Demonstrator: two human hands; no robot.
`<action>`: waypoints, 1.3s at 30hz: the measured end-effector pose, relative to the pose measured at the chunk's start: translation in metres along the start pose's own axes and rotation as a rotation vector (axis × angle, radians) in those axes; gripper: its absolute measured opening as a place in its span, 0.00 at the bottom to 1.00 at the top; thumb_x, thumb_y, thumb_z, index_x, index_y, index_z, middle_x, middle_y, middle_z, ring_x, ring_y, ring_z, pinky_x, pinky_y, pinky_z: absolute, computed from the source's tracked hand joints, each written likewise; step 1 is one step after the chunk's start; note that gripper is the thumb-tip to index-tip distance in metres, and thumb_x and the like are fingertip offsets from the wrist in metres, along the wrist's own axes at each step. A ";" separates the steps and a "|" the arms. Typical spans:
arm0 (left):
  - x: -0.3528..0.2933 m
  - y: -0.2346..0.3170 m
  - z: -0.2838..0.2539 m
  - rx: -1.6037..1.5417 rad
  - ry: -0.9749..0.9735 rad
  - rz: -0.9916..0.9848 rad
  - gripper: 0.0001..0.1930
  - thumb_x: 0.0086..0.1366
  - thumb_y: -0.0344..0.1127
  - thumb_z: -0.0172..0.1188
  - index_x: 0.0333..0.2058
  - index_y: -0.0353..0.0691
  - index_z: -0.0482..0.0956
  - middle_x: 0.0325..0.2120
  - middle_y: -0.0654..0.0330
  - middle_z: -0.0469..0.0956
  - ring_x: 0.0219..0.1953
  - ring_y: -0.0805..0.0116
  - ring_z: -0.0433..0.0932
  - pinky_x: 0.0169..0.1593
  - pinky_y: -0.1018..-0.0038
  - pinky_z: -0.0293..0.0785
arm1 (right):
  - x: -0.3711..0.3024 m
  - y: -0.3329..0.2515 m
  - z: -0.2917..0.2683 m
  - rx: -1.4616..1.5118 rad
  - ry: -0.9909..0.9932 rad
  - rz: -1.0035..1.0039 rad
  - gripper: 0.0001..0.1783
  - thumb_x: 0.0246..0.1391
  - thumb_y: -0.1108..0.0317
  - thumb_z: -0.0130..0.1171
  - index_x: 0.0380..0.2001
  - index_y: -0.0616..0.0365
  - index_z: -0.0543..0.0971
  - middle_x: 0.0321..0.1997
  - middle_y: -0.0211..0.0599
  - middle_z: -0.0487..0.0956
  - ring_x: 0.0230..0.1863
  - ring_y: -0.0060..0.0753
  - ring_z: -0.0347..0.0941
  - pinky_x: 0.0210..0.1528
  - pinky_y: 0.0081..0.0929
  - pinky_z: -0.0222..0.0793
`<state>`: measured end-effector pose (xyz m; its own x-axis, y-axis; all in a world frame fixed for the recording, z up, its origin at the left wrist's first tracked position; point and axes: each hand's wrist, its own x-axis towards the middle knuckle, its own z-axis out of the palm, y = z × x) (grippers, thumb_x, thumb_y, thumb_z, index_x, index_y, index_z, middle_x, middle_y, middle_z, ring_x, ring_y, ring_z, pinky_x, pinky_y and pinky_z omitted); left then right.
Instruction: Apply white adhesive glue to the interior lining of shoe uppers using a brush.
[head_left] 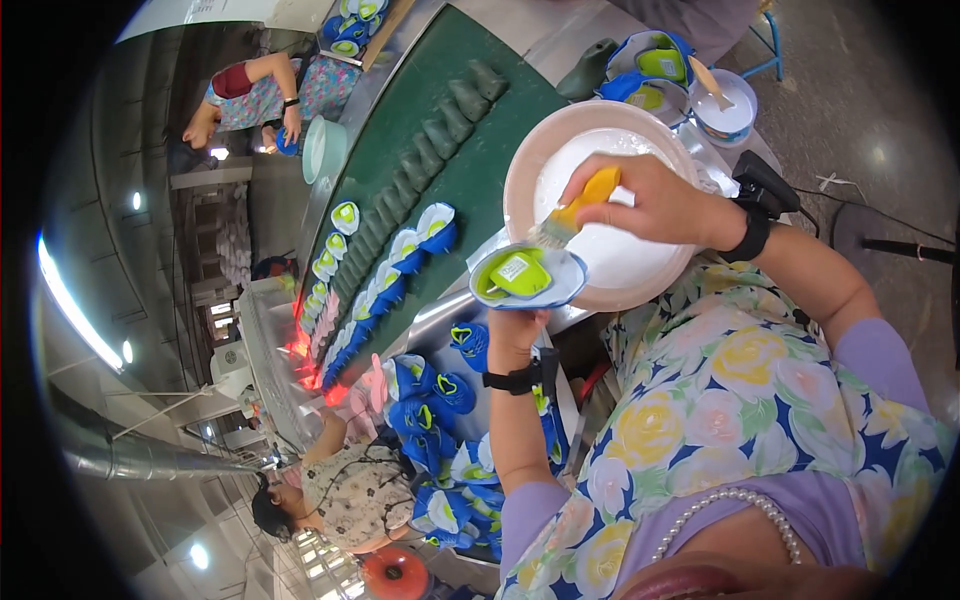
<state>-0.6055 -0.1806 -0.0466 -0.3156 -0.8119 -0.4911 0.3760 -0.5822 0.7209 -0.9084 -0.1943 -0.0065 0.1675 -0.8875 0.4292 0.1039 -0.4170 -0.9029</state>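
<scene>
My left hand (518, 328) is closed around a blue shoe upper (560, 283) and holds it beside the basin, its pale underside and lime-green insides facing up. A brush (600, 188) with a yellow handle is gripped in my right hand (650, 205). Its bristles are close to the upper's edge; whether they touch it I cannot tell. Beneath the right hand, a pale pink basin (522, 165) holds white liquid (570, 180).
A green conveyor belt (430, 80) carries dark shoe lasts (425, 155) and blue uppers (400, 255). More blue uppers (435, 405) are piled below it. A white tub (735, 120) with another brush stands right of the basin. Two co-workers (355, 490) (260, 95) are at the left.
</scene>
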 end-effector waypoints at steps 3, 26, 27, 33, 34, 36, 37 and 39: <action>-0.005 -0.022 0.013 -0.397 -0.189 -0.251 0.26 0.68 0.54 0.45 0.54 0.38 0.68 0.40 0.49 0.79 0.25 0.58 0.82 0.17 0.71 0.79 | 0.001 -0.006 0.012 -0.081 -0.121 -0.349 0.11 0.54 0.65 0.62 0.39 0.55 0.76 0.37 0.36 0.79 0.36 0.39 0.76 0.37 0.28 0.71; -0.012 -0.009 0.022 -0.061 0.063 0.207 0.23 0.69 0.47 0.46 0.56 0.39 0.68 0.51 0.55 0.74 0.51 0.62 0.75 0.53 0.61 0.74 | 0.017 -0.021 -0.007 -0.222 -0.135 -0.042 0.10 0.55 0.65 0.58 0.35 0.60 0.75 0.29 0.41 0.78 0.29 0.40 0.75 0.33 0.30 0.69; -0.010 -0.006 0.026 -0.035 0.069 0.216 0.22 0.69 0.47 0.45 0.56 0.39 0.68 0.51 0.55 0.74 0.51 0.62 0.75 0.53 0.62 0.74 | 0.019 -0.020 -0.002 -0.169 -0.063 -0.209 0.08 0.55 0.67 0.59 0.36 0.59 0.75 0.31 0.38 0.78 0.30 0.36 0.74 0.34 0.29 0.68; -0.003 0.009 0.040 0.108 0.117 0.288 0.22 0.70 0.46 0.45 0.56 0.40 0.68 0.50 0.56 0.74 0.50 0.63 0.76 0.52 0.65 0.75 | 0.017 -0.022 -0.011 -0.380 -0.276 -0.336 0.09 0.55 0.66 0.59 0.37 0.58 0.74 0.35 0.41 0.77 0.37 0.46 0.75 0.40 0.33 0.69; -0.005 0.009 0.036 0.113 0.083 0.286 0.21 0.71 0.45 0.44 0.56 0.41 0.67 0.49 0.57 0.74 0.49 0.64 0.76 0.52 0.68 0.75 | 0.017 -0.024 -0.017 -0.383 -0.324 -0.200 0.09 0.55 0.66 0.59 0.37 0.58 0.74 0.34 0.40 0.77 0.37 0.46 0.75 0.40 0.33 0.69; -0.003 0.014 0.033 0.192 0.092 0.291 0.21 0.71 0.45 0.44 0.57 0.41 0.67 0.49 0.57 0.74 0.50 0.65 0.75 0.52 0.68 0.75 | 0.020 -0.024 -0.020 -0.424 -0.260 -0.195 0.10 0.55 0.65 0.60 0.37 0.57 0.74 0.33 0.39 0.78 0.35 0.43 0.75 0.38 0.31 0.69; -0.001 0.013 0.033 0.277 0.093 0.297 0.21 0.70 0.46 0.45 0.57 0.42 0.66 0.49 0.58 0.74 0.50 0.65 0.75 0.52 0.68 0.75 | 0.022 -0.026 -0.016 -0.426 -0.265 -0.189 0.10 0.55 0.65 0.60 0.37 0.57 0.74 0.33 0.39 0.78 0.35 0.43 0.75 0.38 0.31 0.69; 0.002 0.008 0.033 0.335 0.077 0.354 0.21 0.71 0.45 0.45 0.57 0.42 0.65 0.50 0.58 0.73 0.51 0.65 0.74 0.53 0.68 0.74 | 0.029 -0.027 -0.006 -0.288 -0.104 -0.238 0.12 0.54 0.64 0.62 0.38 0.57 0.75 0.32 0.40 0.77 0.35 0.40 0.75 0.37 0.29 0.69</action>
<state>-0.6322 -0.1859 -0.0253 -0.1489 -0.9655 -0.2136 0.1435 -0.2348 0.9614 -0.9119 -0.2100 0.0306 0.2719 -0.7411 0.6139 -0.1257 -0.6598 -0.7409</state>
